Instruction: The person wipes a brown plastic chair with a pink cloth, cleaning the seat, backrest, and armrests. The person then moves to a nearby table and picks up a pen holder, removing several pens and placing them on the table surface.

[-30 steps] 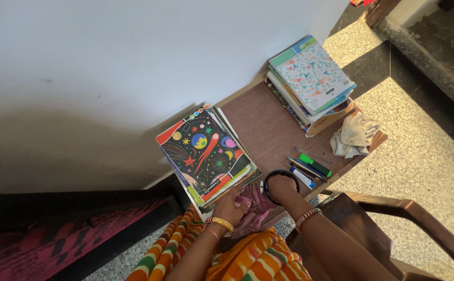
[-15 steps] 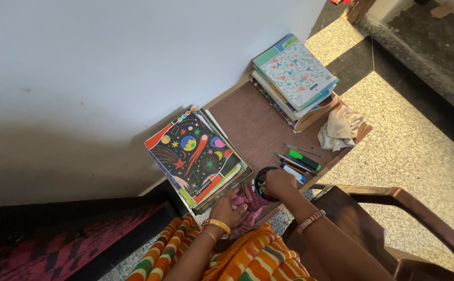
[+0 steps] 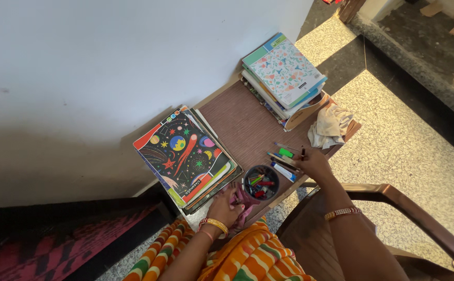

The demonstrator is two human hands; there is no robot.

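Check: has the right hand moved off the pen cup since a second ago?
Yes. The right hand has left the pen cup and shifted along the table to the loose pens, toward the cloth.

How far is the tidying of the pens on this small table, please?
Partly done. The round black holder already contains several pens and markers. In hand: the right hand grips a dark pen among the loose pens on the table; the left hand rests by the holder. Left: the loose pens, including a green marker.

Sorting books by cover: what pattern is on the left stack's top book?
Black with colourful planets and stars, head view.
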